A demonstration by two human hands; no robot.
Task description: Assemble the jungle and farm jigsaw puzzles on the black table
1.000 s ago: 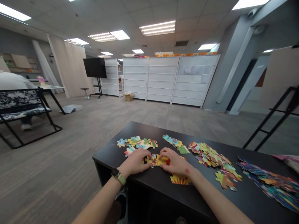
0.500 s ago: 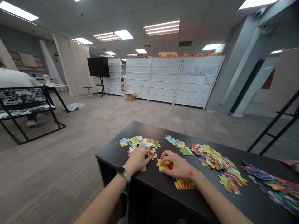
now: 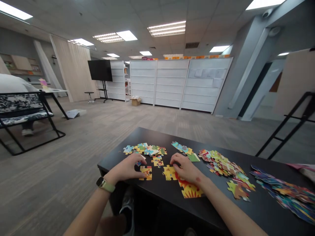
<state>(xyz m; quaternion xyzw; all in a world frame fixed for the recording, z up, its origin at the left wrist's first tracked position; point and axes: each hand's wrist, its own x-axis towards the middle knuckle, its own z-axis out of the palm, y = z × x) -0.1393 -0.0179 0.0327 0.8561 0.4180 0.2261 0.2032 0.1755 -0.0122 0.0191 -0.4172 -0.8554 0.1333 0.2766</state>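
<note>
My left hand (image 3: 129, 167) is open at the table's left part, thumb and fingers spread apart. Its thumb is at the left edge of an orange-and-yellow puzzle piece (image 3: 147, 173), and its fingertips are near a partly covered piece. My right hand (image 3: 187, 168) lies over a joined section of red and yellow puzzle (image 3: 193, 191), fingers loosely bent with nothing visible held. By its thumb is a yellow piece (image 3: 169, 173), at the section's left side. Another yellow piece (image 3: 157, 161) lies between the hands. The palm hides part of the joined section.
Loose pieces (image 3: 152, 150) lie behind my left hand, with a blue-green strip of pieces (image 3: 182, 147) to their right. A heap of pieces (image 3: 222, 164) and dark, colourful sheets or pieces (image 3: 285, 190) are further right on the black table (image 3: 157, 133). A person sits far left.
My left hand has moved left and toward me, uncovering the middle yellow piece and the orange-and-yellow one. My right hand has flattened slightly over the joined section. The view has shifted a little.
</note>
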